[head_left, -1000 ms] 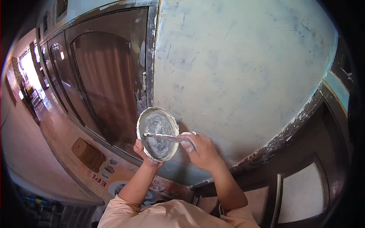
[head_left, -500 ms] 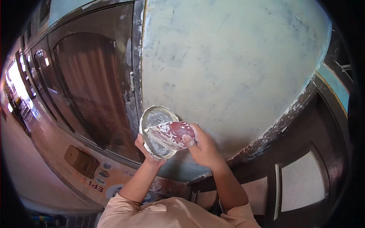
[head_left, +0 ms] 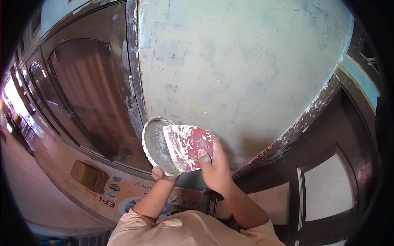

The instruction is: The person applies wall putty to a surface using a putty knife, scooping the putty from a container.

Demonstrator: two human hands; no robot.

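Note:
My left hand (head_left: 163, 175) grips a round, shallow pan (head_left: 154, 141) from below, thumb at its near rim. White putty crusts the pan's rim, and grey smears coat its inside. Pinched between thumb and fingers of my right hand (head_left: 214, 168) is a flat red putty spreader (head_left: 198, 143), its broad face toward me. White putty covers the spreader's left edge and spots its face. That edge overlaps the right side of the pan; whether they touch I cannot tell. Beyond both hands stands a pale green wall (head_left: 238, 74) with grey patches and scratches.
A dark wooden door (head_left: 82, 94) with a curtained panel is at left, its frame paint-smeared. A brown plastic stool (head_left: 88, 176) stands on the floor by a printed orange banner (head_left: 123, 197). Dark woodwork with pale panels (head_left: 328, 188) lies at right.
The spreader has turned from slanting over the pan to showing its broad face, moving toward the pan's right side. The pan has shifted slightly left and tilted. My view has moved slightly.

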